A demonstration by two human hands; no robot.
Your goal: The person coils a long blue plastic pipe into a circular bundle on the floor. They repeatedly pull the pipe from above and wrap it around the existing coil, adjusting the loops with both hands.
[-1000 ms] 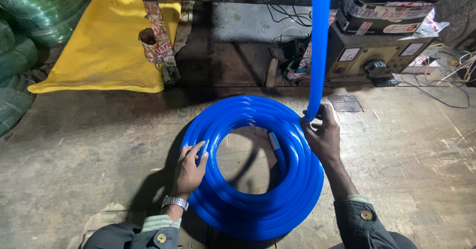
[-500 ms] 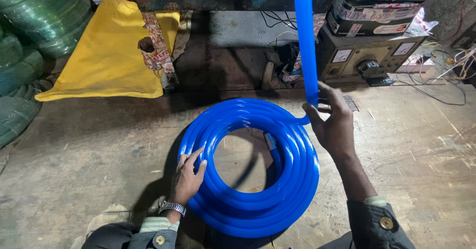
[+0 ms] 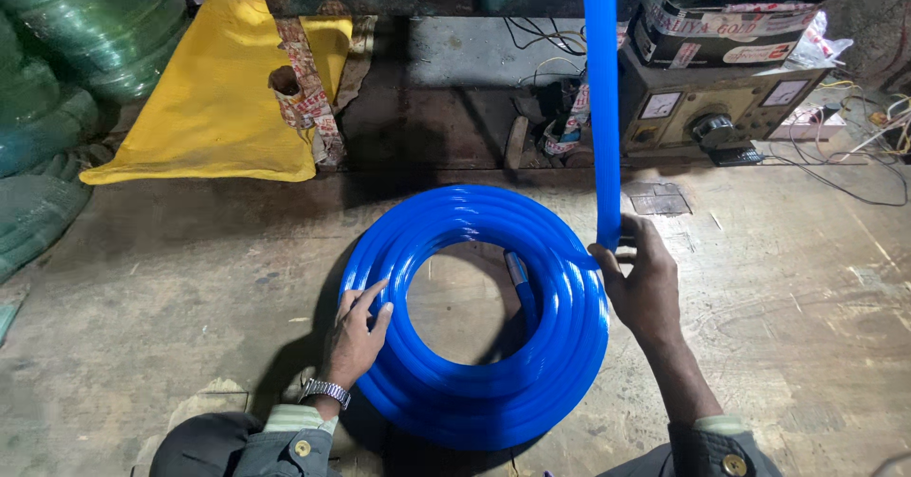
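A coil of blue hose (image 3: 474, 382) lies flat on the concrete floor (image 3: 171, 278) in front of me. A flattened blue length of hose (image 3: 602, 107) runs straight up from the coil's right side and out of the top of the view. My right hand (image 3: 645, 287) grips this length just where it meets the coil. My left hand (image 3: 359, 336) rests on the coil's left inner rim, fingers spread over the turns. A loose hose end (image 3: 517, 270) shows inside the ring near its right side.
A yellow sack (image 3: 218, 107) lies at the back left, beside green hose coils (image 3: 66, 78) along the left edge. A metal box with dials (image 3: 721, 107) and tangled wires (image 3: 854, 145) stand at the back right, with stacked packages on top.
My right hand has slid outward along the coil's right side while still gripping the rising hose. The left hand has stayed on the left rim. The view has shifted a little.
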